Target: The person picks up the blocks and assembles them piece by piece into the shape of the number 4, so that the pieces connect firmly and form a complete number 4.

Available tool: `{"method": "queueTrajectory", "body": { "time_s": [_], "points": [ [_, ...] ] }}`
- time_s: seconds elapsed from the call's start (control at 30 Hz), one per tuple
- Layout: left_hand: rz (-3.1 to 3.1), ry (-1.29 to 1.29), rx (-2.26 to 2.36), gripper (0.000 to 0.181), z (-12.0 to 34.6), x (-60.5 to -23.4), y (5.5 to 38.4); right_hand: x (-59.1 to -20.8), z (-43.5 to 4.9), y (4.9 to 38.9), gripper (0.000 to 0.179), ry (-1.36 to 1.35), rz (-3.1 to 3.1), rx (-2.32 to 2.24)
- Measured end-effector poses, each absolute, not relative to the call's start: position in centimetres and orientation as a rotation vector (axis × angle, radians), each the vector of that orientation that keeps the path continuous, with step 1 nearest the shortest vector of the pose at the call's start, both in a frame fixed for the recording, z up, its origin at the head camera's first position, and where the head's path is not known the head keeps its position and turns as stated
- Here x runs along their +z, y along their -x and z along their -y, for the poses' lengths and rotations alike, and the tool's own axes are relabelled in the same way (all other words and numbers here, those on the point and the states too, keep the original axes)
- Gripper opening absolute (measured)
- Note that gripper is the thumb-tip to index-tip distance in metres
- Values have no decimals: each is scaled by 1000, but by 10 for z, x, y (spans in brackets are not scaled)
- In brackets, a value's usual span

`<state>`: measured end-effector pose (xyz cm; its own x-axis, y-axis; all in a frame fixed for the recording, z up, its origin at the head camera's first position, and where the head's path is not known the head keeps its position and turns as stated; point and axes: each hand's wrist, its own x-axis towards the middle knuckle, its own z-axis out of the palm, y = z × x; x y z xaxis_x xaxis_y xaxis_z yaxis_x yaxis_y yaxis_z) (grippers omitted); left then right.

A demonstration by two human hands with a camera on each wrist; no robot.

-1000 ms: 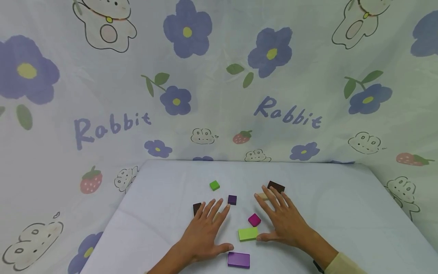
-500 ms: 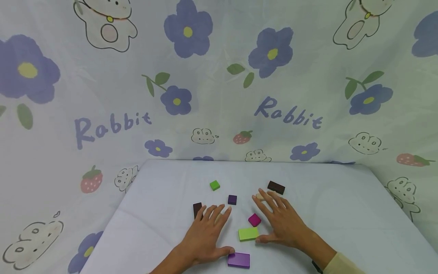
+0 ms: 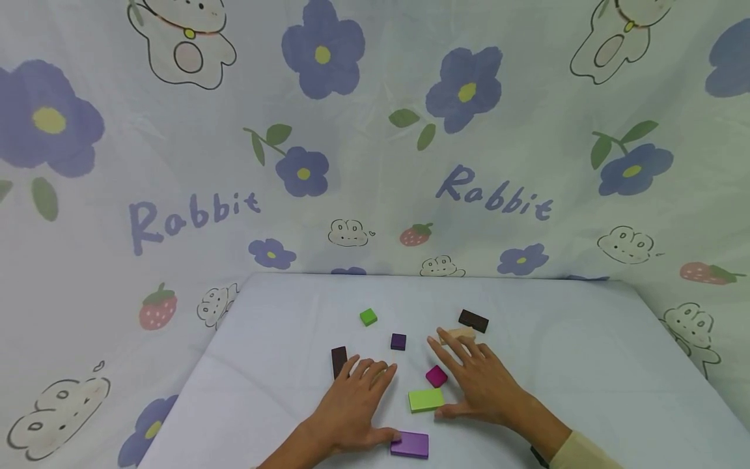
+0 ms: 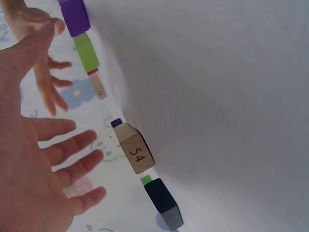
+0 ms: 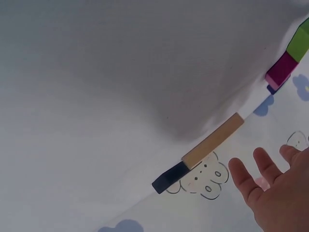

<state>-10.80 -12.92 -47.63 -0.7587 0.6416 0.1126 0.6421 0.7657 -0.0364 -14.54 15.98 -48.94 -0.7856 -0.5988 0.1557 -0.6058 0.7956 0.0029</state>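
My left hand (image 3: 350, 412) hovers with loosely spread, slightly bent fingers, its thumb tip overlapping the left end of a purple block (image 3: 415, 445). Beside its fingers lies a dark brown block (image 3: 338, 359). A wooden block marked 54 (image 4: 137, 153) shows in the left wrist view, hidden behind this hand in the head view. My right hand (image 3: 483, 385) is spread too, thumb at the edge of a lime green block (image 3: 425, 400), fingertips overlapping a beige block (image 3: 466, 333). A magenta cube (image 3: 436, 376) lies between the hands. Neither hand grips anything.
Farther back on the white table (image 3: 281, 339) lie a dark purple cube (image 3: 398, 342), a small green cube (image 3: 368, 317) and another dark brown block (image 3: 473, 320). A printed cloth (image 3: 375, 130) with flowers and rabbits hangs behind the table.
My left hand has drawn back slightly, its thumb now over the purple block and fingers more bent. The right hand has shifted a little left, uncovering more of the beige and dark brown blocks.
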Motion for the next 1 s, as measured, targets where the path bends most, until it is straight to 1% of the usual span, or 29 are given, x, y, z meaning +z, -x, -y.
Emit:
{"method": "queueTrajectory", "body": {
  "time_s": [0.3, 0.53, 0.7, 1.0],
  "points": [
    [2836, 1082, -4, 92, 129, -476, 108, -492, -158, 146, 122, -1006, 2802, 73],
    [2771, 1133, 8, 76, 131, -478, 107, -493, -155, 146, 121, -1034, 2804, 102],
    [2716, 1186, -23, 69, 131, -478, 107, -494, -152, 145, 119, -1062, 2825, 105],
    [2649, 1281, -91, 61, 129, -474, 105, -492, -146, 145, 115, -1056, 2957, 100]
  ]
}}
